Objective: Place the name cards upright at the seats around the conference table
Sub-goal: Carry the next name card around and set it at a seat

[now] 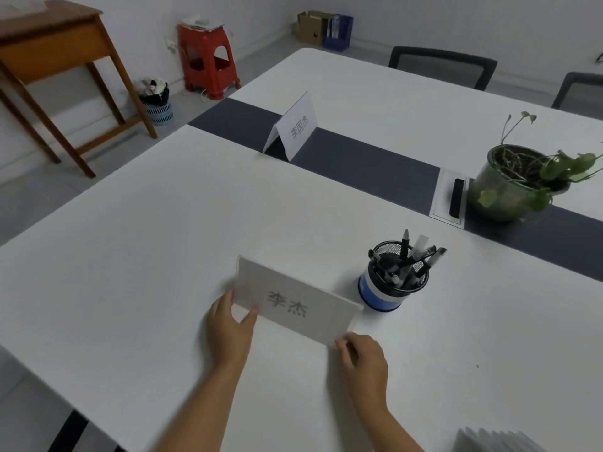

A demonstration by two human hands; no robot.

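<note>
Hands frame the near name card standing on the white desk beside the pen cup: left hand fingers pinching its left edge, right hand fingers seemingly gripping its lower right corner, blurred.

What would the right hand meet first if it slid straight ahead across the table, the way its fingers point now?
The right hand already touches the near name card at its lower right corner. Past that card's end, the pen holder probably comes next, though depth is hard to judge.
</note>
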